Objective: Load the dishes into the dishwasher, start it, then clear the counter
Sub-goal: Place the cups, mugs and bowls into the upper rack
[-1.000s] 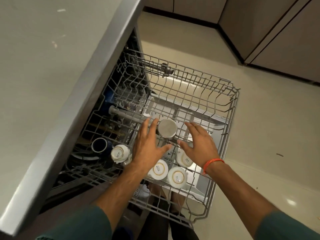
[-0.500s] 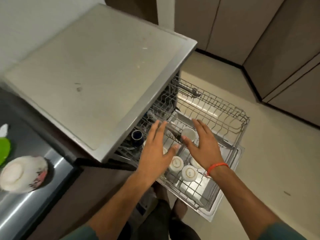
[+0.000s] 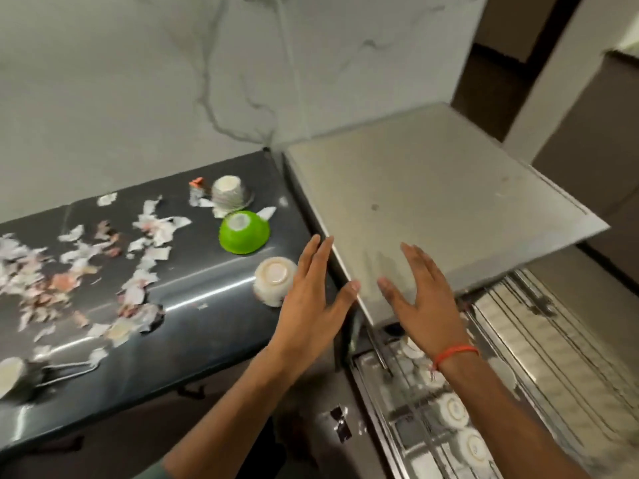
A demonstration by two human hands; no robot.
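My left hand [image 3: 313, 299] hovers open over the right end of the dark counter [image 3: 193, 292], fingers spread, just right of an upturned white bowl [image 3: 275, 280]. My right hand [image 3: 420, 295], also open and empty, hangs above the steel dishwasher top [image 3: 432, 198]. An upturned green bowl [image 3: 244, 231] and another upturned white patterned bowl [image 3: 229, 192] stand further back on the counter. The pulled-out wire rack [image 3: 518, 357] at lower right holds several upturned white cups [image 3: 453, 411].
Torn paper scraps [image 3: 79, 271] litter the left and middle of the counter. A cup [image 3: 8, 373] beside a metal wire utensil [image 3: 65, 369] sits at the far left front. A marble wall rises behind the counter; cabinets stand at right.
Both hands have lifted out of the rack, leaving the steel cup behind, and swung left toward the counter. The view has turned from the dishwasher rack to the counter with its bowls.
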